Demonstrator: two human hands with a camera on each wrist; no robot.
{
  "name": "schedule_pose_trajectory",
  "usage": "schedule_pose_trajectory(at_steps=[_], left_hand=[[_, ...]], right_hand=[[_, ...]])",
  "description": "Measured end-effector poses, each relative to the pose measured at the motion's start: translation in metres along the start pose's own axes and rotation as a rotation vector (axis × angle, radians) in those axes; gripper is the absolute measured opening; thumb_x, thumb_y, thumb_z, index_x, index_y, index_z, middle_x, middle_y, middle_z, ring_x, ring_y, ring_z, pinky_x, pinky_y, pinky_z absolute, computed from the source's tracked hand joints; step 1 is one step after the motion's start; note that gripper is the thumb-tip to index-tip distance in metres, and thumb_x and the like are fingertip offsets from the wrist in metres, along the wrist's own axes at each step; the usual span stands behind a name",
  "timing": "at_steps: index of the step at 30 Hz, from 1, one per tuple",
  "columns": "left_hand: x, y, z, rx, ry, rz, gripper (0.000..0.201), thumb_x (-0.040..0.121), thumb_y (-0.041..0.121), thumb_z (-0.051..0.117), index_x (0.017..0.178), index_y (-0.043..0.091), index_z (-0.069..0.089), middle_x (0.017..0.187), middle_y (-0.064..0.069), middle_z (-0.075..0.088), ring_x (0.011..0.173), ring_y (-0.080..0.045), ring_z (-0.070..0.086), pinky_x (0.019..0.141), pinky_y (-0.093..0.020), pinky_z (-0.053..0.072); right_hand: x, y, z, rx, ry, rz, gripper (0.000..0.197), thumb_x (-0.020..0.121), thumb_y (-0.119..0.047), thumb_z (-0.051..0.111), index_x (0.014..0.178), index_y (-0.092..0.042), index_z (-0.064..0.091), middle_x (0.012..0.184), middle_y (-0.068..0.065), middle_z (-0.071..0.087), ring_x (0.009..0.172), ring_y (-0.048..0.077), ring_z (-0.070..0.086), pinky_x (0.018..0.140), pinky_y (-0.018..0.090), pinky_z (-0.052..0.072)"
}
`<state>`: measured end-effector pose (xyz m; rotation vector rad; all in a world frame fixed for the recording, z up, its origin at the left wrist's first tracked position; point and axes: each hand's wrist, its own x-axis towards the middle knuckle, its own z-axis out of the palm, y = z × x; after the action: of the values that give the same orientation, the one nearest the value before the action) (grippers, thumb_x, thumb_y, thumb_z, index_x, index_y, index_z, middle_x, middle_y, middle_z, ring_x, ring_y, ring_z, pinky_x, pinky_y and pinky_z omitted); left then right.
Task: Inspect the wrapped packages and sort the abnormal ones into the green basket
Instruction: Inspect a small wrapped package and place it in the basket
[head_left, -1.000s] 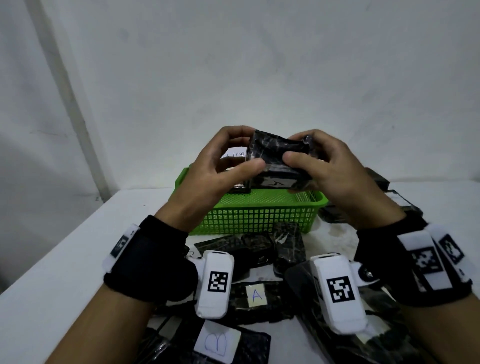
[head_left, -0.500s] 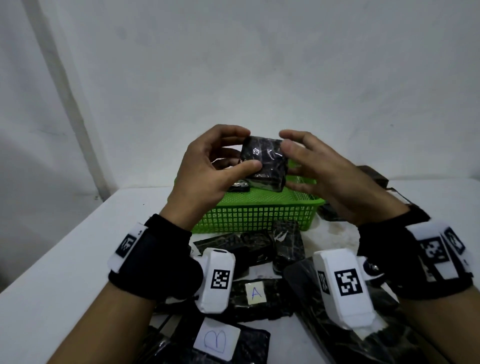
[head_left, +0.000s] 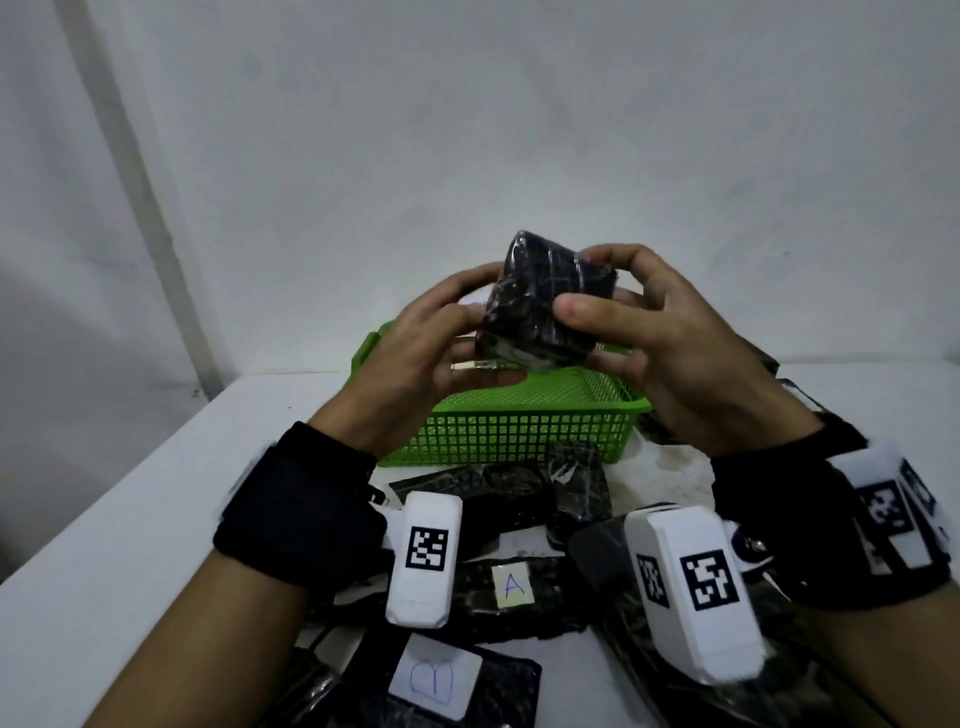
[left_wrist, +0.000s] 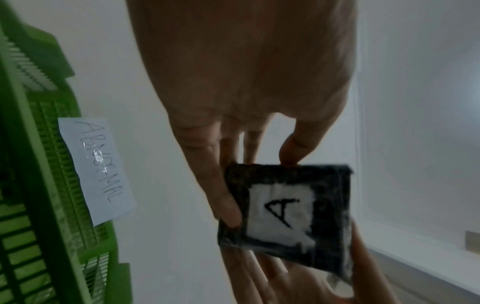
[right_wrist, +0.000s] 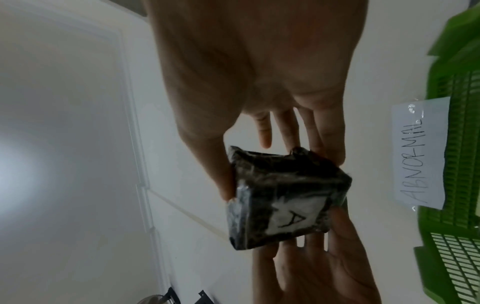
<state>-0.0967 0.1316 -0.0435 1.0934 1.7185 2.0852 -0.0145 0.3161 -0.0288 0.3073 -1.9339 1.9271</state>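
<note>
Holding black package (head_left: 545, 306) above green basket (head_left: 511, 426) w/ both hands, left hand (head_left: 431, 353) & right hand (head_left: 670, 353) pinching edges, prob. tilting it to check wrap & "A" label (left_wrist: 279, 211).

basket (head_left: 519, 431) contents hidden behind hands, table packages (head_left: 519, 587) partly covered — bottom ones cut off
</note>
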Motion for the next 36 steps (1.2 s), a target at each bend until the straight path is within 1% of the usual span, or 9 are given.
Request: schedule_pose_trajectory(at_steps=[4,8,12,16,19,23,28,33,36], left_hand=[[0.001,0.0,-0.005,0.044,0.226,0.137,0.047,0.084,0.014,0.07,0.128,0.016,0.054,0.107,-0.006,0.067,0.091,-0.017,0.071,0.073,-0.03,0.057],[-0.002,-0.001,-0.001,0.286,0.254,0.231,0.043,0.076,0.024,0.079,0.113,0.022,0.056,0.109,-0.005,0.066,0.094,-0.022,0.07,0.067,-0.027,0.056],[-0.003,0.008,0.005,0.258,0.16,0.228,0.023,0.085,0.023,0.063,0.109,0.021,0.062,0.103,0.001,0.064,0.089,-0.012,0.067,0.066,-0.027,0.054],[-0.002,0.011,0.003,0.157,0.129,0.084,0.034,0.091,0.022,0.05,0.122,0.016,0.061,0.111,-0.003,0.067,0.094,-0.017,0.065,0.067,-0.028,0.056],[-0.003,0.009,0.002,0.113,0.078,-0.016,0.036,0.09,0.029,0.052,0.121,0.013,0.064,0.108,-0.006,0.069,0.093,-0.02,0.068,0.071,-0.033,0.059],[-0.003,0.01,0.002,0.091,0.187,0.062,0.017,0.09,0.014,0.068,0.106,0.008,0.062,0.087,-0.002,0.065,0.074,-0.011,0.069,0.061,-0.027,0.059],[-0.006,0.012,0.007,0.24,0.187,0.165,0.006,0.089,0.012,0.07,0.088,0.018,0.066,0.079,0.005,0.064,0.076,-0.011,0.067,0.056,-0.024,0.055],[-0.006,0.02,0.01,0.162,0.151,0.078,0.028,0.103,0.014,0.042,0.1,0.014,0.071,0.087,0.0,0.07,0.074,-0.013,0.067,0.059,-0.028,0.057],[-0.006,0.018,0.007,0.197,0.107,-0.058,0.036,0.103,0.037,0.044,0.119,0.014,0.067,0.101,-0.009,0.069,0.078,-0.02,0.071,0.06,-0.028,0.057]], right_hand=[[-0.002,-0.004,-0.002,-0.151,0.083,-0.015,0.067,0.072,-0.042,0.085,0.131,-0.033,0.055,0.125,-0.006,0.07,0.11,0.011,0.07,0.094,0.045,0.057],[-0.004,-0.001,0.004,-0.202,0.076,0.043,0.08,0.066,-0.05,0.079,0.137,-0.028,0.052,0.122,-0.005,0.069,0.102,0.01,0.073,0.091,0.044,0.06],[-0.002,0.002,0.001,-0.232,0.193,-0.005,0.058,0.078,-0.021,0.085,0.128,-0.022,0.056,0.11,0.003,0.072,0.083,0.014,0.076,0.068,0.03,0.06],[-0.001,-0.004,-0.004,-0.089,0.13,0.002,0.065,0.067,-0.01,0.084,0.123,-0.016,0.052,0.087,-0.004,0.077,0.072,0.012,0.075,0.058,0.024,0.057],[-0.001,-0.003,-0.003,-0.082,0.083,0.045,0.073,0.058,-0.023,0.083,0.124,-0.016,0.051,0.083,-0.009,0.078,0.079,0.013,0.076,0.068,0.034,0.064],[0.0,0.001,-0.002,-0.089,0.131,0.025,0.06,0.081,-0.032,0.081,0.13,-0.022,0.049,0.12,-0.004,0.071,0.099,0.01,0.073,0.082,0.044,0.063],[-0.002,0.004,0.004,-0.274,0.053,0.038,0.092,0.06,-0.06,0.088,0.137,-0.033,0.044,0.13,-0.005,0.062,0.108,0.015,0.07,0.093,0.042,0.059],[-0.001,0.004,0.002,-0.153,0.131,-0.076,0.078,0.056,-0.037,0.085,0.121,-0.031,0.041,0.118,0.012,0.068,0.099,0.023,0.073,0.076,0.035,0.061],[-0.005,0.001,0.002,-0.132,0.015,-0.164,0.083,0.061,-0.027,0.086,0.126,-0.028,0.034,0.12,0.009,0.07,0.105,0.021,0.072,0.081,0.034,0.059]])
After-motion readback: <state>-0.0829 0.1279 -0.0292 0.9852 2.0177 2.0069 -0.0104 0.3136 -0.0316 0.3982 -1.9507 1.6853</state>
